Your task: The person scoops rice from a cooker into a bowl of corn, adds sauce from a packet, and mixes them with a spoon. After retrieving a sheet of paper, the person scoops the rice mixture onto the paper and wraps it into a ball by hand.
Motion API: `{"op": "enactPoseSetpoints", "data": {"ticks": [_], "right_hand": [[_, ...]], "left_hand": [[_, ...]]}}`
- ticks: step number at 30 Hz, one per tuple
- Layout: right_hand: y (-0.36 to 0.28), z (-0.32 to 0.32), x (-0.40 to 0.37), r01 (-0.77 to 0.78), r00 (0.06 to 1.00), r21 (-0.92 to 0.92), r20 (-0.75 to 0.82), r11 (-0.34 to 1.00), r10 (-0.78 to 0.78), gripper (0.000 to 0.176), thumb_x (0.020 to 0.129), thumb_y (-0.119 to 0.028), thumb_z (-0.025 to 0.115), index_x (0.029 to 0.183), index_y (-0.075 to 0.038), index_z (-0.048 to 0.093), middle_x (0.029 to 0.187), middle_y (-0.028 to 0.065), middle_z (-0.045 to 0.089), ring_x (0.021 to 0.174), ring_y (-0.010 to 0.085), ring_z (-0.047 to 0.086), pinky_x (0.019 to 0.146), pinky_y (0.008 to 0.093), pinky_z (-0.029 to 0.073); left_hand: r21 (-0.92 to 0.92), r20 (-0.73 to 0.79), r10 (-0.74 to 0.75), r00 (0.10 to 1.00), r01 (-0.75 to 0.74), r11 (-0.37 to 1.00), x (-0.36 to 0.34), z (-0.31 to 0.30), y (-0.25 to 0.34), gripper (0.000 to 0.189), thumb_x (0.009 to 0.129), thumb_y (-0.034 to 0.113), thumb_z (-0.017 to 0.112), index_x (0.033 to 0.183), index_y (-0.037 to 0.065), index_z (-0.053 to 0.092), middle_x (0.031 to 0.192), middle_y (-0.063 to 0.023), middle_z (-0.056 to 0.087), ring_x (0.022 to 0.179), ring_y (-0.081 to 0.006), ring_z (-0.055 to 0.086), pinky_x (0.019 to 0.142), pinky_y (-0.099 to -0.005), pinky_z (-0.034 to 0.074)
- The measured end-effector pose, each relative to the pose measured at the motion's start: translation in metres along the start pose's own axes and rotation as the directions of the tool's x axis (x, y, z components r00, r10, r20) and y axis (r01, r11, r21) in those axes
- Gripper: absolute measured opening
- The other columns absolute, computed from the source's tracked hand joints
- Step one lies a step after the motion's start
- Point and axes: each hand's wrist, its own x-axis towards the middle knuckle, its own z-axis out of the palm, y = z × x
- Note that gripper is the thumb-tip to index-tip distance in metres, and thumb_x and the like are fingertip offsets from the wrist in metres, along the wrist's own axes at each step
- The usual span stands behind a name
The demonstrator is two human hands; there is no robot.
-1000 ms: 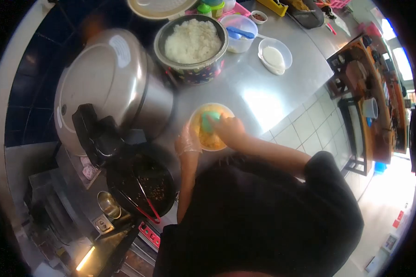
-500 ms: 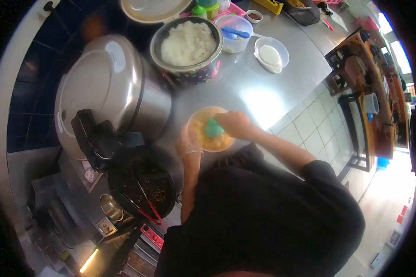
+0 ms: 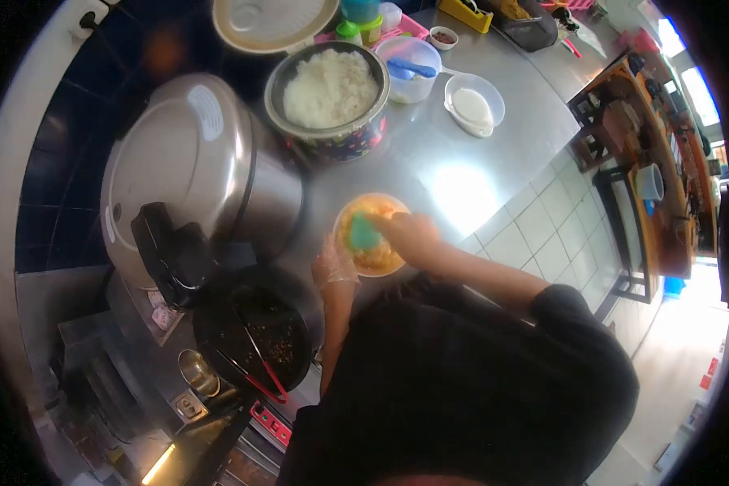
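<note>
A round, pale-rimmed bowl (image 3: 395, 200) stands on the steel counter, close to the dark-shirted body. Orange-yellow food (image 3: 377, 257) with lumps in it fills the inside. My left hand (image 3: 332, 264), in a clear plastic glove, grips the bowl's near left side. Closed around the handle of a green spoon-like utensil (image 3: 365, 235), my right hand (image 3: 414, 240) is over the bowl's right part. The utensil's broad head is down in the food and blurred by motion. Most of its handle is hidden by the right hand.
A rice pot (image 3: 368, 130) full of white rice stands beyond the bowl. Left are a big steel cooker (image 3: 178, 162) and a dark pan (image 3: 219, 324) with red-handled tongs (image 3: 267, 382). A clear tub (image 3: 409, 85) and a white-bottomed container (image 3: 474, 109) sit at the back.
The green utensil's head has moved left within the bowl, and my right hand has shifted slightly down. My left hand stays at the bowl's side. The whole view has tilted a little.
</note>
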Motion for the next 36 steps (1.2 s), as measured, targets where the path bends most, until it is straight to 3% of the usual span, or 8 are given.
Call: {"op": "enactPoseSetpoints", "data": {"ticks": [6,10,12,14,18,24,28,36], "right_hand": [[0.003,0.036,0.012,-0.036,0.993,-0.171,-0.116,0.985,0.017,0.049,0.094,-0.014,0.058,0.143,-0.021,0.052,0.095,0.0182,0.072,0.077,0.0316,0.074,0.064,0.0435,0.059],[0.01,0.016,0.017,0.148,0.984,-0.058,0.111,0.987,-0.141,0.033,0.096,-0.018,0.057,0.128,-0.019,0.063,0.098,0.0126,0.074,0.088,0.0317,0.074,0.071,0.0439,0.059],[0.021,-0.017,0.011,0.103,0.993,-0.015,0.062,0.995,-0.102,0.027,0.097,-0.022,0.056,0.12,-0.02,0.069,0.097,0.0088,0.075,0.091,0.0329,0.073,0.073,0.0461,0.059],[0.026,-0.037,0.001,0.058,0.998,0.016,0.013,0.998,-0.058,0.025,0.098,-0.022,0.054,0.115,-0.022,0.072,0.098,0.0101,0.075,0.091,0.0335,0.073,0.076,0.0467,0.059],[-0.007,-0.001,0.024,0.058,0.96,-0.268,0.278,0.962,0.02,0.023,0.093,-0.021,0.059,0.11,-0.014,0.074,0.096,0.0129,0.076,0.089,0.0305,0.074,0.076,0.0444,0.059],[-0.013,-0.005,0.017,0.142,0.989,-0.136,-0.017,0.98,-0.146,0.044,0.091,-0.01,0.057,0.135,-0.017,0.058,0.088,0.0147,0.074,0.082,0.0298,0.074,0.068,0.043,0.058],[-0.004,-0.009,0.02,0.052,0.973,-0.167,-0.213,0.985,-0.088,0.045,0.093,-0.011,0.056,0.137,-0.017,0.054,0.088,0.0153,0.073,0.082,0.0334,0.074,0.065,0.0445,0.058],[0.016,-0.037,0.023,0.132,0.97,-0.121,0.218,0.984,-0.104,0.026,0.098,-0.025,0.053,0.111,-0.014,0.071,0.102,0.0107,0.076,0.094,0.0368,0.073,0.078,0.0492,0.059]], "left_hand": [[-0.094,-0.058,0.099,0.993,-0.104,0.99,0.006,0.008,-0.005,0.024,0.101,0.023,0.049,0.109,0.005,0.064,0.097,-0.0252,0.07,0.092,-0.044,0.068,0.076,-0.0522,0.051],[-0.186,-0.056,0.108,0.993,-0.117,0.976,0.003,-0.002,-0.008,0.025,0.101,0.023,0.05,0.109,0.005,0.064,0.097,-0.0252,0.07,0.092,-0.0438,0.068,0.076,-0.052,0.051],[0.031,-0.168,0.171,0.971,-0.168,0.985,0.02,0.013,-0.021,0.026,0.101,0.023,0.05,0.111,0.005,0.065,0.098,-0.0243,0.07,0.093,-0.0434,0.068,0.078,-0.0514,0.051],[-0.072,-0.141,0.107,0.984,-0.118,0.99,0.02,0.007,-0.02,0.028,0.1,0.024,0.05,0.113,0.004,0.065,0.101,-0.0233,0.07,0.096,-0.0428,0.068,0.082,-0.0513,0.052],[-0.006,-0.093,0.112,0.989,-0.113,0.994,0.023,0.008,-0.015,0.03,0.1,0.025,0.049,0.114,0.005,0.066,0.104,-0.0243,0.07,0.099,-0.0435,0.067,0.085,-0.0511,0.051],[-0.077,-0.167,0.247,0.955,-0.262,0.962,0.032,0.002,-0.025,0.033,0.102,0.027,0.047,0.112,0.001,0.065,0.1,-0.0264,0.069,0.097,-0.0453,0.066,0.084,-0.0514,0.051],[-0.068,-0.072,0.075,0.995,-0.08,0.994,0.018,-0.002,-0.023,0.032,0.102,0.028,0.048,0.112,0.002,0.064,0.098,-0.0244,0.069,0.096,-0.0442,0.066,0.083,-0.0509,0.051],[0.004,-0.169,0.027,0.985,-0.027,1.0,0.033,0.0,-0.012,0.031,0.101,0.027,0.049,0.122,0.011,0.065,0.105,-0.0235,0.071,0.103,-0.0436,0.067,0.086,-0.0508,0.052]]}}
